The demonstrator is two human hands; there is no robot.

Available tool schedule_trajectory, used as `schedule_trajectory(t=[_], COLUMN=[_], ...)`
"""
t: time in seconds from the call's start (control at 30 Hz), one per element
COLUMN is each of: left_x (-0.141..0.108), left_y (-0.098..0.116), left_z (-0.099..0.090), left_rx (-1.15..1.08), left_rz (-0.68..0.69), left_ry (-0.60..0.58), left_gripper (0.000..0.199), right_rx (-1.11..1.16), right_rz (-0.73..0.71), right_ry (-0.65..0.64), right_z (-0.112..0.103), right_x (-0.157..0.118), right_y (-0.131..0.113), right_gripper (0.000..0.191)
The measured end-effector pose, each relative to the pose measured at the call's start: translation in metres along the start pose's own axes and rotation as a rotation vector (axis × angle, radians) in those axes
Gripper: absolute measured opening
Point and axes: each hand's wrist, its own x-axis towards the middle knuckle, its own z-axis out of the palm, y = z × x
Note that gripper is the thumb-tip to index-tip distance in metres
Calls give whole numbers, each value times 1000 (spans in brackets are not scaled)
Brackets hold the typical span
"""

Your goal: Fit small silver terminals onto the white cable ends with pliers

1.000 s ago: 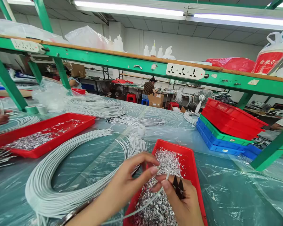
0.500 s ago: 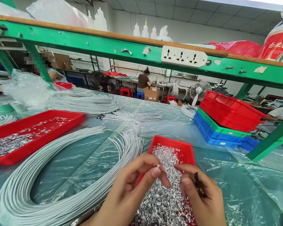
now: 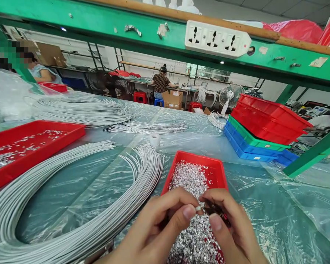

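My left hand (image 3: 165,223) pinches a small white cable end (image 3: 198,208) between thumb and forefinger; the rest of it is hidden by the hand. My right hand (image 3: 233,223) is closed around a small dark tool (image 3: 216,211), mostly covered by the fingers, so its exact kind does not show. The tool's tip is close to the white end; whether they touch I cannot tell. Beneath both hands lies a red tray (image 3: 222,176) with a heap of small silvery metal pieces (image 3: 192,179). To the left, a large coil of white cables (image 3: 143,187) curves across the table.
A second red tray (image 3: 71,128) with silvery bits stands at left. Stacked red, green and blue trays (image 3: 266,124) rise at right beside a green post (image 3: 313,150). A white tape roll (image 3: 154,140) sits behind the coil. Overhead runs a green beam with a power strip (image 3: 217,39).
My hands have come together over the tray. The dark tool, tucked in my right palm before, now points toward the white cable end. The view has tilted downward.
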Motion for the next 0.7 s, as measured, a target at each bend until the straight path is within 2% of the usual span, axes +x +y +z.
schedule_trajectory(t=[0.07, 0.3, 0.43, 0.53, 0.7], left_x=[0, -1, -3, -5, -7], left_y=[0, -3, -7, -6, -3], left_z=[0, -1, -2, -2, -1], left_rx=[21, 139, 102, 58, 85], left_rz=[-6, 41, 17, -21, -44], left_ry=[2, 24, 3, 29, 32], left_gripper=[26, 29, 19, 18, 20], right_rx=[-11, -76, -147, -183, -159], right_rz=[-15, -59, -146, -173, -174], right_ry=[1, 10, -9, -14, -104], right_z=[-1, -4, -7, -10, -19], right_x=[0, 1, 3, 5, 9], right_y=[-2, -9, -11, -11, -13], right_gripper=[16, 21, 20, 18, 19])
